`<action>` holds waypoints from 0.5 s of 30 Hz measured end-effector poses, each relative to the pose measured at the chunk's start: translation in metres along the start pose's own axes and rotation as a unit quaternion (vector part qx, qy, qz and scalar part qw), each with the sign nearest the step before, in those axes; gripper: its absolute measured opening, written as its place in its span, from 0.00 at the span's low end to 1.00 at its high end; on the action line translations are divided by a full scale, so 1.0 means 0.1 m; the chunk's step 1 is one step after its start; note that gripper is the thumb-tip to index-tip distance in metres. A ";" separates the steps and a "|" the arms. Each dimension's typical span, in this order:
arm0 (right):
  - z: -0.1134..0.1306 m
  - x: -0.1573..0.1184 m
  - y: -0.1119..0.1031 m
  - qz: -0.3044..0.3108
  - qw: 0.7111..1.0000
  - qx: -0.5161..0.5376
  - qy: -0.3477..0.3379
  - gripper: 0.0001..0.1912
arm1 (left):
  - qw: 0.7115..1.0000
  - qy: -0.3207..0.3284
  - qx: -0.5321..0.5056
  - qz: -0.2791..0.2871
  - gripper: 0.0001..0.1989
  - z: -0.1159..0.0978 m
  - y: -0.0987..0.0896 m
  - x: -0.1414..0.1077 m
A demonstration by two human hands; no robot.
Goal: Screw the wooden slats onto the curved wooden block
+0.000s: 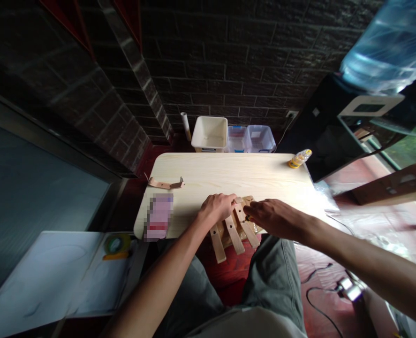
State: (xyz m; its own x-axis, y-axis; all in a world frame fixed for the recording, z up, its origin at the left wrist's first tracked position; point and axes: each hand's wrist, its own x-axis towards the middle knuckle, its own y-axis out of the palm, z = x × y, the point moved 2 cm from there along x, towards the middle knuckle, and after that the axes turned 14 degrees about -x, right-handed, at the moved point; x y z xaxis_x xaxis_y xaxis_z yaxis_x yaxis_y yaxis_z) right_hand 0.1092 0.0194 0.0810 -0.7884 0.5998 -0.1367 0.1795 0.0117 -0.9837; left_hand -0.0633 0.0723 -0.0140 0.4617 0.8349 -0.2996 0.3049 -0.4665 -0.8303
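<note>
At the table's front edge is a wooden piece with three pale slats (233, 234), each with a dark hole, jutting out over my lap. Shiny brownish material lies beneath them. My left hand (217, 207) is closed on the far end of the slats, its fingertips partly hidden. Over the rightmost slat, my right hand (266, 213) is closed in a pinch around a small yellow-and-black tool (248, 218). The tool is mostly covered by my fingers, and its tip points at the slat.
On the pale table (225, 173) lie a bent wooden strip with metal pins (165, 184), a blurred-out pink item (159, 216) and a yellow-capped clear bottle (299, 158). Plastic bins (210, 134) stand beyond. A water dispenser (334, 112) is at right; cables (322, 300) lie on the floor.
</note>
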 end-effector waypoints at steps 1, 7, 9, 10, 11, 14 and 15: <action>0.00 0.01 0.00 0.000 1.000 0.002 0.003 0.06 | 1.000 0.001 0.000 -0.002 0.20 0.00 0.00 0.00; -0.02 0.07 0.04 0.012 0.999 -0.022 0.044 0.10 | 1.000 0.019 0.004 -0.014 0.18 0.00 -0.01 -0.02; -0.04 0.08 0.07 0.024 0.997 -0.022 0.069 0.12 | 0.999 0.025 0.008 -0.019 0.17 0.00 -0.02 -0.03; -0.05 0.08 0.08 0.029 0.996 -0.018 0.079 0.12 | 0.999 0.026 0.010 -0.021 0.17 0.00 -0.02 -0.04; -0.05 0.09 0.09 0.032 0.996 -0.011 0.083 0.12 | 0.999 0.027 0.010 -0.023 0.17 -0.01 -0.02 -0.04; -0.04 0.07 0.10 0.023 0.997 0.010 0.069 0.14 | 0.999 0.026 0.004 -0.022 0.16 -0.01 -0.03 -0.06; -0.04 0.06 0.09 0.015 0.998 0.016 0.058 0.16 | 1.000 0.023 0.002 -0.019 0.16 -0.02 -0.04 -0.06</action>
State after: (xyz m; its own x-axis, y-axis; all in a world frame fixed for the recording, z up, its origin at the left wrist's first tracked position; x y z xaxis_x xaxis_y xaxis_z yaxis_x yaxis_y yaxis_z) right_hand 0.1081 0.0260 0.0717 -0.7099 0.6874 -0.1537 0.1822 -0.0315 -0.9827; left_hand -0.0657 0.0686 -0.0082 0.4878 0.8378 -0.2452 0.3195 -0.4328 -0.8430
